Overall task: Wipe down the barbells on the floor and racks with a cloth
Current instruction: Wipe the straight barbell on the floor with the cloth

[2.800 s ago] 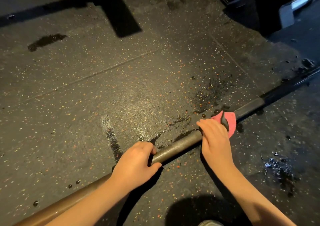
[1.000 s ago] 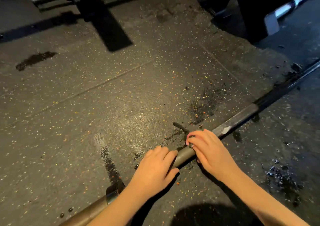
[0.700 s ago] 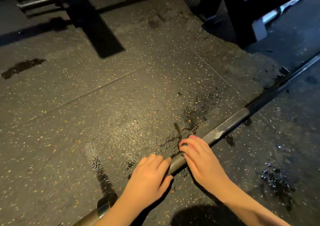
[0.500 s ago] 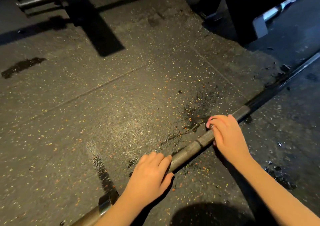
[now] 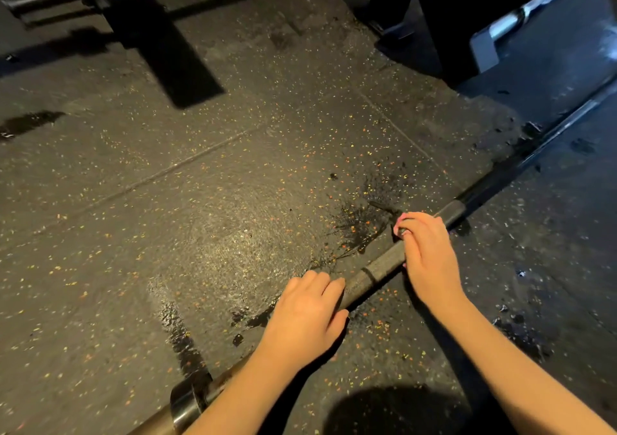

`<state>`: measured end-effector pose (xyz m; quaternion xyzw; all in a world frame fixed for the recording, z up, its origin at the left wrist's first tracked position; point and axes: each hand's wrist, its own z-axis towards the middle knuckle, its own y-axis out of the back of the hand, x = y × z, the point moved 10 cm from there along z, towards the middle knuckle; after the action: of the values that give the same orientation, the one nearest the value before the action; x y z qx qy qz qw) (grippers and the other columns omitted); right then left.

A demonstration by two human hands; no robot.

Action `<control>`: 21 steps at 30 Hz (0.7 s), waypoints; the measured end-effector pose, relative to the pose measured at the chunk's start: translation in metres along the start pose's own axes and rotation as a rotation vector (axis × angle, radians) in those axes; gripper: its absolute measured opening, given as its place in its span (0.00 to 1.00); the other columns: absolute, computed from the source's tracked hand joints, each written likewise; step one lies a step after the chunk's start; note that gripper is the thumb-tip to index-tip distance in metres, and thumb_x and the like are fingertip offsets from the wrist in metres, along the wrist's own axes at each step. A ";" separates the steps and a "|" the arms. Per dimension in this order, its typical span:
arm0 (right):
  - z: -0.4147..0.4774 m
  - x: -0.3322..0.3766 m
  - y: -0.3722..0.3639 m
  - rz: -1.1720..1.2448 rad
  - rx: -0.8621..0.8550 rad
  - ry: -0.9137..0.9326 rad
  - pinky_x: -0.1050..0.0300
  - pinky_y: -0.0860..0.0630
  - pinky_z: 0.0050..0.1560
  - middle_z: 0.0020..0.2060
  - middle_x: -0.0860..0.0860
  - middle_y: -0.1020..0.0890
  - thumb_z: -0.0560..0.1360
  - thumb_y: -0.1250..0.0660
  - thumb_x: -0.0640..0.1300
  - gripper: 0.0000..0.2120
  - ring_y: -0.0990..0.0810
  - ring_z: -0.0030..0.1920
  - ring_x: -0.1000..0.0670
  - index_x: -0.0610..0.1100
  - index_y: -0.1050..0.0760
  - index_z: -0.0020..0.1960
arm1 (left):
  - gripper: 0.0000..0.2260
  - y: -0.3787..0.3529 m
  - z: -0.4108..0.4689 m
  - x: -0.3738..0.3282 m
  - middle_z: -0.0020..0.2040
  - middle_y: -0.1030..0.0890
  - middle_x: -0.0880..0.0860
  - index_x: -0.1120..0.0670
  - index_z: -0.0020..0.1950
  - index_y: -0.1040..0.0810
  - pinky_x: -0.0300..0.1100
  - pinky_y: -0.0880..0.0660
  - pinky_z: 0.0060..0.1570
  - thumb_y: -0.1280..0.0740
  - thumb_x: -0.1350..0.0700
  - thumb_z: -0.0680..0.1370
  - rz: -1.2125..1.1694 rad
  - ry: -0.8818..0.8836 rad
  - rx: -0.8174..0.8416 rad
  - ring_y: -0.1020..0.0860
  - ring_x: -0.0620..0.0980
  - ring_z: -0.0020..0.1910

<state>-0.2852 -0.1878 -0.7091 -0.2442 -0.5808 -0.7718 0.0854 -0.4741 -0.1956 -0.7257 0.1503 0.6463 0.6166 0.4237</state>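
Single view, head-worn, wide-angle. We look forward and steeply down onto the rubber floor (image 5: 207,227), close in: our left hand (image 5: 305,321) and right hand (image 5: 427,254) fill the lower middle, with the barbell (image 5: 375,272) running diagonally from lower left to upper right.

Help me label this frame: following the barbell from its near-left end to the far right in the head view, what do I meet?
Steel collar → left hand gripping the barbell → right hand clutching the pink cloth → dark far shaft.
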 end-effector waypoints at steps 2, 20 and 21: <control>-0.019 0.031 -0.015 0.068 0.032 0.052 0.54 0.35 0.65 0.54 0.46 0.22 0.80 0.46 0.41 0.14 0.27 0.58 0.46 0.38 0.23 0.51 | 0.17 0.000 0.001 0.001 0.44 0.24 0.48 0.53 0.55 0.23 0.40 0.36 0.45 0.39 0.45 0.72 -0.026 -0.007 -0.013 0.28 0.48 0.45; -0.024 0.068 -0.041 0.026 0.263 0.401 0.55 0.35 0.63 0.56 0.47 0.22 0.81 0.46 0.45 0.15 0.26 0.57 0.48 0.41 0.23 0.55 | 0.12 0.009 0.027 0.014 0.35 0.26 0.47 0.52 0.37 0.28 0.44 0.33 0.38 0.39 0.44 0.69 0.048 0.077 -0.039 0.28 0.50 0.38; -0.014 0.057 -0.038 -0.028 0.259 0.418 0.55 0.35 0.61 0.54 0.47 0.21 0.81 0.47 0.46 0.16 0.25 0.55 0.47 0.42 0.23 0.53 | 0.12 0.008 0.028 0.016 0.34 0.26 0.47 0.52 0.37 0.28 0.44 0.32 0.38 0.39 0.44 0.70 0.043 0.084 -0.039 0.28 0.50 0.38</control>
<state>-0.3546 -0.1801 -0.7170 -0.0581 -0.6480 -0.7257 0.2239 -0.4659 -0.1642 -0.7202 0.1298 0.6480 0.6439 0.3856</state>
